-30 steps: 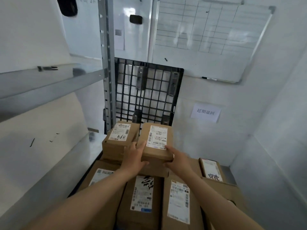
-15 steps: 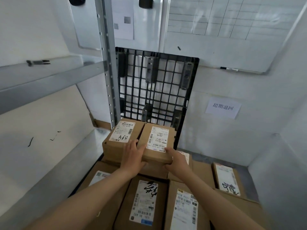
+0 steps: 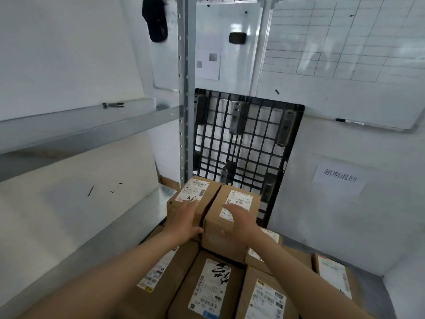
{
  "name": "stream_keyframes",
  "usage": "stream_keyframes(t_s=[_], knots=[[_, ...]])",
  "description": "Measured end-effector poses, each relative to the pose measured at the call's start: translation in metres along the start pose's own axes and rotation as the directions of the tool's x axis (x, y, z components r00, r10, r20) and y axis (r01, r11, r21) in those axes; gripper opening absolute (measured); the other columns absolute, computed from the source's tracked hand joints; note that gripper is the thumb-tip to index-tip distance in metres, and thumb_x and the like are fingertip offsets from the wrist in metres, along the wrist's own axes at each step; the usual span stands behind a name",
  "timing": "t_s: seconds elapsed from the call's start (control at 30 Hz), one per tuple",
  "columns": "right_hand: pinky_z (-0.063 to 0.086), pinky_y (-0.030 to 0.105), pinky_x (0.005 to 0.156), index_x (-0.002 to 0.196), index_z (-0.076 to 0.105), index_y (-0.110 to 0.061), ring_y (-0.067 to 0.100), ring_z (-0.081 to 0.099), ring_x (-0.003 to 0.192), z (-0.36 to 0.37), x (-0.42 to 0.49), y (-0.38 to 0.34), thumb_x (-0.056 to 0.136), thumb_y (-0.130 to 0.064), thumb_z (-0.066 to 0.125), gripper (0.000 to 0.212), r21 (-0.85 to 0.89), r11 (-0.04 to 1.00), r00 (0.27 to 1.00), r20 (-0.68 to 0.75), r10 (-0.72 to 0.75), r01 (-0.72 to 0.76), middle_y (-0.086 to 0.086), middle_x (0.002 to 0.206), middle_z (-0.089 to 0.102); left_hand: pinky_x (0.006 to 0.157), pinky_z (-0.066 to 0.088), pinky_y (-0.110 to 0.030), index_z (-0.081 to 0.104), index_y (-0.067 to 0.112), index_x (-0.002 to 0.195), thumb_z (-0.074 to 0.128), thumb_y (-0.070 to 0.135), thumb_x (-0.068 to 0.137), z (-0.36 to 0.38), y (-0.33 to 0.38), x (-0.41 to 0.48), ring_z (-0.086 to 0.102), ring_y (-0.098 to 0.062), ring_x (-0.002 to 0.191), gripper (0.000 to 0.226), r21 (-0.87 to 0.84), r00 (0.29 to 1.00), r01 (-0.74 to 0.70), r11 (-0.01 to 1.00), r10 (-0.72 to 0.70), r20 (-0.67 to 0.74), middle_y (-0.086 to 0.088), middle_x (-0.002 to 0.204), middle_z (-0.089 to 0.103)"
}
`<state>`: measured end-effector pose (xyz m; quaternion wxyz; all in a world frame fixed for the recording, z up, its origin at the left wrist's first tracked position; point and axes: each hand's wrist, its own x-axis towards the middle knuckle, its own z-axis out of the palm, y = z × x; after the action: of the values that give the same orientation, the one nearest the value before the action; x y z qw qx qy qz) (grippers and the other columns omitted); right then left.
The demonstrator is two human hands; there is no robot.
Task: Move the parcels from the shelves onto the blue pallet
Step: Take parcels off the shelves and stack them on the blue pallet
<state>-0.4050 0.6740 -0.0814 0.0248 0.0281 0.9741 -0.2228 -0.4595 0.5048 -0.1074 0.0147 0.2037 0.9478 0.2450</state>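
since the right top parcel (image 3: 241, 199) sits touching the left top parcel (image 3: 195, 192) on a stack of larger parcels (image 3: 211, 286), label up, its long axis runs away from the person toward the black pallet (image 3: 248, 143) leaning on the wall, swung slightly right. the right hand (image 3: 239, 221) lies flat on its top, fingers straight over the label, thumb down the near face. the left hand (image 3: 184, 219) rests flat on the left one, thumb at the seam between them. the likely trouble is that a hard push could slide either parcel off the far edge, as the boxes below seem uneven. no blue pallet shows under the stack. a metal shelf (image 3: 69, 127) stands just left.
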Motion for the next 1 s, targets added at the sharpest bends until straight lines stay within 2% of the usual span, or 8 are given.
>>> stream_keyframes(t_s=[0.1,0.17,0.33,0.43,0.57,0.67,0.77,1.0], knots=[[0.029,0.032,0.108,0.135,0.04,-0.018,0.023,0.036,0.131,0.011,0.004,-0.021,0.081,-0.021,0.062,0.058,0.028,0.984,0.985,-0.016,-0.174,0.174,0.005,0.14,0.042,0.109,0.032,-0.034,0.028,0.019,0.142,0.074,0.031,0.076,-0.011,-0.024,-0.024,0.035,-0.022,0.134,0.083,0.0,0.998,0.057,0.998,-0.057,-0.034,-0.004,0.148,0.034],[0.035,0.032,0.105,0.135,0.04,-0.023,0.021,0.04,0.127,0.026,0.008,-0.038,0.08,-0.022,0.063,0.059,0.06,0.965,0.967,-0.007,-0.254,0.254,0.002,0.137,0.043,0.11,0.03,-0.032,0.027,0.018,0.144,0.072,0.031,0.078,-0.017,-0.043,-0.044,0.035,-0.021,0.135,0.081,0.019,0.989,0.133,0.991,-0.131,-0.061,-0.004,0.149,0.033],[0.019,0.034,0.116,0.143,0.029,-0.017,0.022,0.02,0.14,0.079,0.016,-0.103,0.086,-0.02,0.06,0.065,0.03,0.887,0.877,0.139,-0.46,0.461,0.003,0.15,0.03,0.114,0.021,-0.03,0.02,0.013,0.147,0.063,0.038,0.085,-0.034,-0.09,-0.115,0.026,-0.022,0.14,0.079,-0.006,0.927,0.357,0.934,-0.355,-0.124,-0.006,0.153,0.024],[0.017,0.029,0.114,0.143,0.027,-0.013,0.021,0.02,0.14,0.108,0.002,-0.147,0.088,-0.02,0.056,0.062,0.054,0.833,0.809,0.213,-0.548,0.551,0.004,0.15,0.028,0.115,0.02,-0.029,0.02,0.013,0.146,0.065,0.037,0.083,-0.049,-0.111,-0.165,0.026,-0.021,0.14,0.081,-0.017,0.877,0.453,0.891,-0.449,-0.173,-0.005,0.154,0.024],[0.026,0.031,0.112,0.139,0.033,-0.014,0.023,0.032,0.133,0.14,-0.027,-0.217,0.084,-0.017,0.062,0.062,0.137,0.79,0.749,0.255,-0.611,0.598,0.009,0.144,0.036,0.117,0.021,-0.032,0.021,0.017,0.146,0.064,0.033,0.086,-0.079,-0.14,-0.243,0.025,-0.02,0.141,0.075,0.0,0.772,0.595,0.804,-0.572,-0.276,-0.003,0.154,0.024],[0.018,0.031,0.115,0.144,0.025,-0.019,0.02,0.022,0.14,0.164,-0.059,-0.267,0.087,-0.025,0.061,0.067,0.105,0.724,0.67,0.309,-0.676,0.682,0.0,0.15,0.028,0.118,0.016,-0.031,0.016,0.017,0.147,0.06,0.031,0.088,-0.099,-0.162,-0.311,0.018,-0.019,0.143,0.075,0.01,0.703,0.674,0.739,-0.636,-0.319,-0.004,0.156,0.018],[0.014,0.03,0.117,0.146,0.021,-0.019,0.02,0.015,0.143,0.187,-0.103,-0.314,0.086,-0.024,0.061,0.072,0.14,0.656,0.585,0.343,-0.735,0.742,0.0,0.153,0.023,0.118,0.015,-0.03,0.015,0.017,0.147,0.059,0.033,0.089,-0.114,-0.178,-0.386,0.017,-0.019,0.144,0.075,0.002,0.627,0.738,0.674,-0.686,-0.369,-0.004,0.156,0.017],[0.017,0.023,0.112,0.144,0.024,-0.017,0.017,0.025,0.138,0.248,-0.241,-0.409,0.083,-0.023,0.064,0.074,0.189,0.532,0.438,0.38,-0.815,0.826,0.002,0.149,0.029,0.117,0.018,-0.031,0.019,0.018,0.146,0.06,0.033,0.087,-0.135,-0.203,-0.577,0.02,-0.02,0.143,0.073,-0.031,0.446,0.863,0.504,-0.79,-0.42,-0.005,0.154,0.021]])
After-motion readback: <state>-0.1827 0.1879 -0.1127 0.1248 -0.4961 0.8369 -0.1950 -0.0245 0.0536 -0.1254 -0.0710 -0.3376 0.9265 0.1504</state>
